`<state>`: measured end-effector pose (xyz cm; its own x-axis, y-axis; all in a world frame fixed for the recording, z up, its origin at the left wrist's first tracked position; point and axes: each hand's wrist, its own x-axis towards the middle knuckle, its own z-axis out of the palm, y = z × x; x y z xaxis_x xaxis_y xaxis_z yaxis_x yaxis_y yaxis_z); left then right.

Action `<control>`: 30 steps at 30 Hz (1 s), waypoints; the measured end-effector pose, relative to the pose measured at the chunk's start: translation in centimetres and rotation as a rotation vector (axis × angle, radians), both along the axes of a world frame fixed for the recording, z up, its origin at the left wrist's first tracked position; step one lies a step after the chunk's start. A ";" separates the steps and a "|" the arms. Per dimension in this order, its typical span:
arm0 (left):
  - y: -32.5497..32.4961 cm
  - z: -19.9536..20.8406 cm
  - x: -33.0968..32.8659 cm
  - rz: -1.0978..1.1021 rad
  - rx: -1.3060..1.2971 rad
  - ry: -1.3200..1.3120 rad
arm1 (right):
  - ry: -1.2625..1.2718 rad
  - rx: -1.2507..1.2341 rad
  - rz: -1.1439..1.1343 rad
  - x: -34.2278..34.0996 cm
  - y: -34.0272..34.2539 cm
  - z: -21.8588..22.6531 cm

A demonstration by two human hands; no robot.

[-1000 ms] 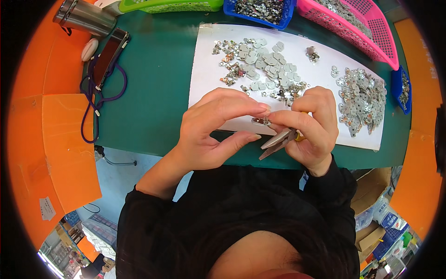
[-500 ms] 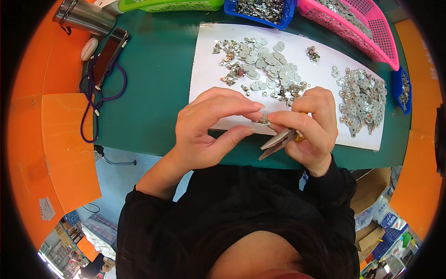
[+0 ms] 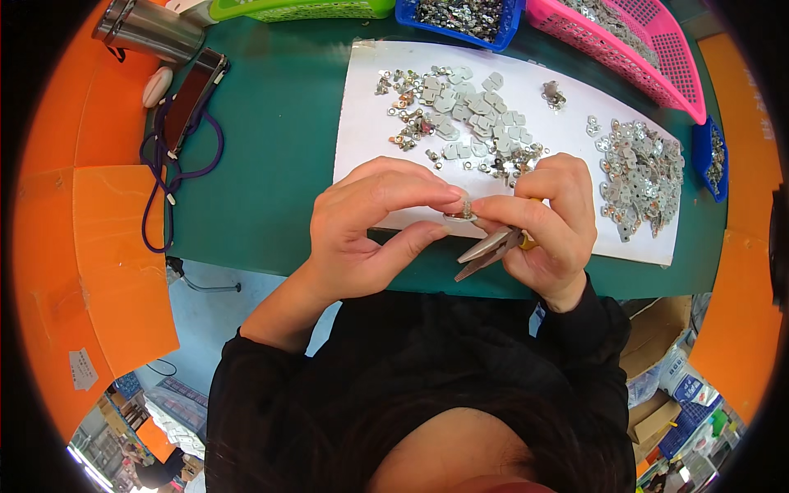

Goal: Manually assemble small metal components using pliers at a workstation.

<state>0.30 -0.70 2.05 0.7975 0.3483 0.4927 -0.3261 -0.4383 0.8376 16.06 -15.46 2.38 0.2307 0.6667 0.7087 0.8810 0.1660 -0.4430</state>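
Note:
Between the thumb and fingers of my left hand (image 3: 374, 218) is a small pale part with metal bits on it (image 3: 462, 215). My right hand (image 3: 552, 222) touches that part with a fingertip while its other fingers wrap round a pair of pliers (image 3: 491, 251) with yellow handles. The pliers' jaws point down and left, slightly apart. Beyond my hands, grey flat plates (image 3: 485, 115) and small metal pieces (image 3: 404, 123) lie heaped on a white board (image 3: 362, 99). How the small part is put together is too small to make out.
Transparent pieces with metal (image 3: 641, 177) are piled at the board's right. A blue tray (image 3: 460, 37), a pink basket (image 3: 612, 62) and a green basket (image 3: 304, 10) stand at the back. A phone with a purple cord (image 3: 185, 111) and a steel flask (image 3: 152, 31) are at the left.
The pliers' jaws have shifted slightly and show a wider gap. Both hands stay nearly in place around the small part.

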 end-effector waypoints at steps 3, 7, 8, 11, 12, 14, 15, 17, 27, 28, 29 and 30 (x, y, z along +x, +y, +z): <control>-0.1 -0.1 0.1 0.006 -0.071 0.018 | 0.047 -0.039 0.031 -0.1 0.0 0.3; -0.6 -0.6 0.0 0.054 -0.143 0.060 | 0.534 -0.233 0.061 -1.4 -0.4 0.6; -0.6 -0.7 0.0 0.074 -0.194 0.084 | 0.533 -0.234 0.061 -1.5 -0.4 0.7; -0.5 -0.8 0.0 0.093 -0.199 0.108 | 0.692 -0.259 0.068 -1.8 -0.2 1.3; -0.5 -0.9 0.0 0.089 -0.153 0.107 | 0.731 -0.282 0.044 -1.9 -0.1 1.3; -0.8 -0.9 0.0 0.102 -0.193 0.120 | 0.769 -0.304 0.019 -2.0 0.0 1.2; -1.1 -0.8 0.1 0.114 -0.231 0.134 | 0.731 -0.259 0.016 -2.0 0.2 0.8; -2.5 -0.8 0.1 0.115 -0.494 0.101 | 0.692 -0.214 0.016 -2.3 0.4 0.4; -2.8 -1.2 1.2 0.161 -0.670 -0.057 | 0.535 -0.294 -0.011 -1.6 -0.2 1.2; -2.3 -1.0 1.1 0.162 -0.671 -0.056 | 0.459 -0.351 0.003 -1.1 -0.6 1.5; -1.7 -0.8 0.9 0.204 -0.483 -0.006 | 0.479 -0.360 -0.003 -0.8 -0.8 2.0; -1.3 -0.7 0.8 0.243 -0.296 0.043 | 0.480 -0.361 -0.002 -0.4 -1.1 2.2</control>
